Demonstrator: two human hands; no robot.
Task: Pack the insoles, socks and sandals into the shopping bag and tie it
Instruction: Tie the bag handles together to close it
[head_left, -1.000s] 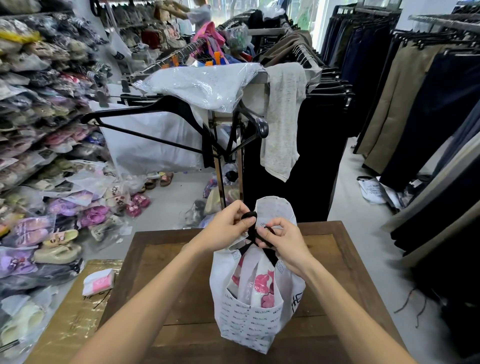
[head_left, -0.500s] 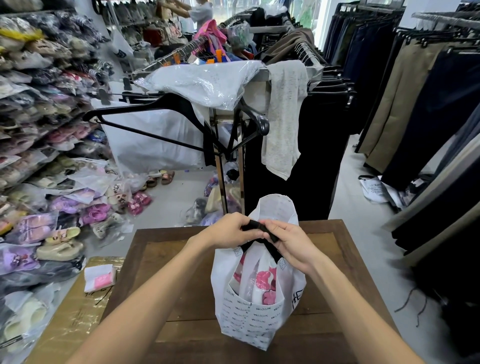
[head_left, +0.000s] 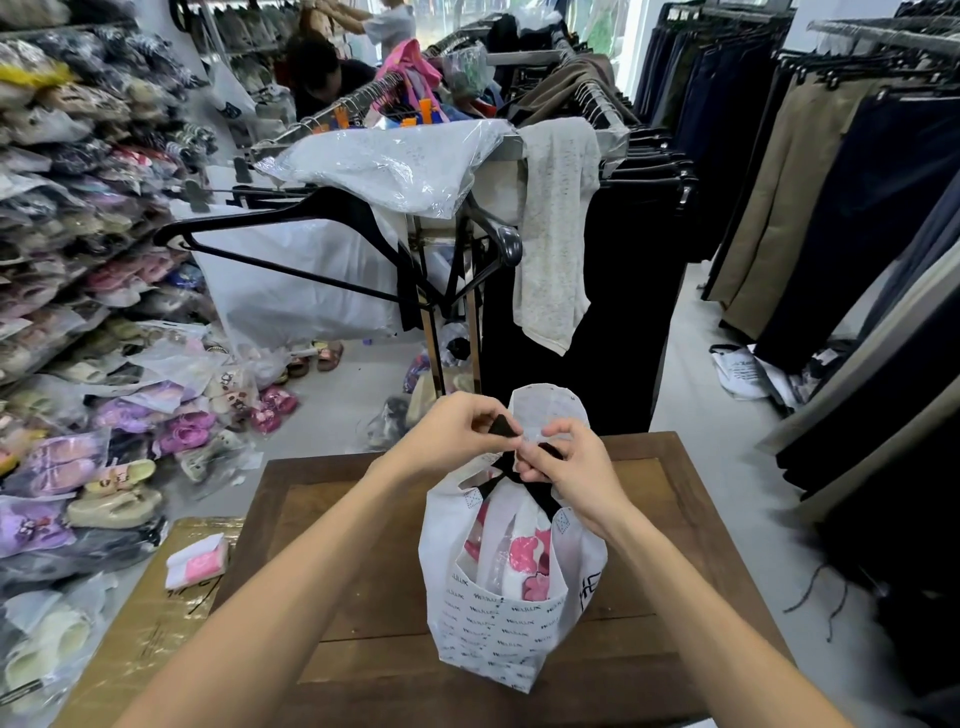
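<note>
A white printed shopping bag (head_left: 498, 629) stands upright on the wooden table (head_left: 363, 551). Pink-and-white packed goods (head_left: 524, 558) show through its open side. Its black ribbon handles (head_left: 519, 480) cross above the opening. My left hand (head_left: 452, 436) pinches one black ribbon end at the bag's top. My right hand (head_left: 571, 467) grips the other ribbon end just to the right, close against the left. A white flap of the bag (head_left: 550, 410) sticks up behind both hands.
A small pink-and-white packet (head_left: 197, 561) lies on a cardboard sheet (head_left: 140, 639) left of the table. Bagged sandals (head_left: 104, 441) pile up on the floor and shelves at left. A clothes rack with hangers (head_left: 457, 234) stands behind the table; trousers (head_left: 831, 208) hang at right.
My hands, pressed together over the ribbon half a second ago, have drawn slightly apart. The left hand has lifted a black ribbon end up and to the left.
</note>
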